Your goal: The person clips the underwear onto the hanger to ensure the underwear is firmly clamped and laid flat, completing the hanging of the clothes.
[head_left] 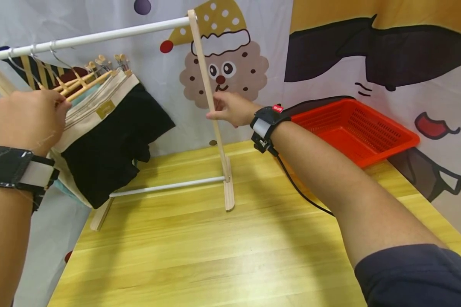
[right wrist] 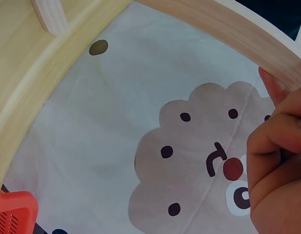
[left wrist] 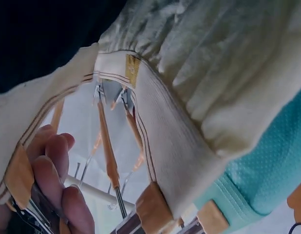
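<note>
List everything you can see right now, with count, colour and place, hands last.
rack: one, wooden uprights with white rails, back of table
hangers: several, wooden with metal hooks, on the rack's top rail, left
garments: black, cream and teal, clipped to the hangers
basket: one, red, back right of table
table: one, yellow wood
backdrop: cartoon-print cloth, behind
left hand: grips a hanger
right hand: grips the rack's right upright

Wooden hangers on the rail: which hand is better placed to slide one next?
Likely left. The left hand already grips the wooden hangers, while the right hand is busy holding the rack's upright post.
</note>
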`<act>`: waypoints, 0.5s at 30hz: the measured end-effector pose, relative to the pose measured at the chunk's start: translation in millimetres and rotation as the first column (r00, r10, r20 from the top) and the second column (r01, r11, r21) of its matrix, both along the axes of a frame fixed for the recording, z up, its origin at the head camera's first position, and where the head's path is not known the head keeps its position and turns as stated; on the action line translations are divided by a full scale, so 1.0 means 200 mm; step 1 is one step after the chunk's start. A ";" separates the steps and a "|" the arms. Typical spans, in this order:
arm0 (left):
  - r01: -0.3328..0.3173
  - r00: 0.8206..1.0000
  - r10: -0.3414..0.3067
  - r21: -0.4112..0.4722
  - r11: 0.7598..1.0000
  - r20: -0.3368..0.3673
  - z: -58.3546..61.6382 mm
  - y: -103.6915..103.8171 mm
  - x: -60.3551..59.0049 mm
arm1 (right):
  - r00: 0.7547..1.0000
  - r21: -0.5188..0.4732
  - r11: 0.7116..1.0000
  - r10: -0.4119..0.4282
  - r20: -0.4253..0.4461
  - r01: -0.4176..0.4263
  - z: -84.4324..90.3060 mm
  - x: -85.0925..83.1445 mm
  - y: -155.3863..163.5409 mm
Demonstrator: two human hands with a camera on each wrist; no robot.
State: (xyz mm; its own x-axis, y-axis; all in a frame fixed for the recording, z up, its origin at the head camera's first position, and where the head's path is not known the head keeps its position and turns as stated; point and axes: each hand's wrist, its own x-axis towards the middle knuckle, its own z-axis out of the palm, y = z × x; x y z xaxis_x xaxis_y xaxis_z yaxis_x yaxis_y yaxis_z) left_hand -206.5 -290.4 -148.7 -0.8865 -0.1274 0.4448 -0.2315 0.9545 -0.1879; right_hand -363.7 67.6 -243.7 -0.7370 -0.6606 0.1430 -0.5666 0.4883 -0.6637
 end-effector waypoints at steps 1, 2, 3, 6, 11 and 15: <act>-0.007 1.000 0.007 -0.007 1.000 0.003 0.00 0.00 0.00 | 1.000 -0.005 1.000 0.000 -0.001 0.000 0.00 0.00 0.00; -0.016 1.000 0.016 -0.008 1.000 0.009 0.00 0.00 0.00 | 1.000 -0.008 1.000 -0.001 -0.003 0.001 0.00 0.00 -0.01; -0.021 1.000 0.021 -0.017 1.000 0.006 0.00 0.00 0.00 | 1.000 -0.006 1.000 -0.002 -0.007 0.002 0.00 0.00 -0.01; -0.017 1.000 0.016 -0.025 1.000 -0.019 -0.01 0.00 0.00 | 1.000 0.002 1.000 -0.002 -0.003 0.002 -0.01 0.01 -0.01; 0.050 0.988 -0.060 -0.074 0.996 -0.145 -0.02 0.07 0.01 | 1.000 -0.015 1.000 -0.011 0.008 0.012 -0.01 0.00 0.01; 0.187 0.926 -0.219 -0.128 0.974 -0.309 -0.07 0.17 0.00 | 1.000 -0.021 0.999 -0.025 0.014 0.025 -0.02 -0.02 0.05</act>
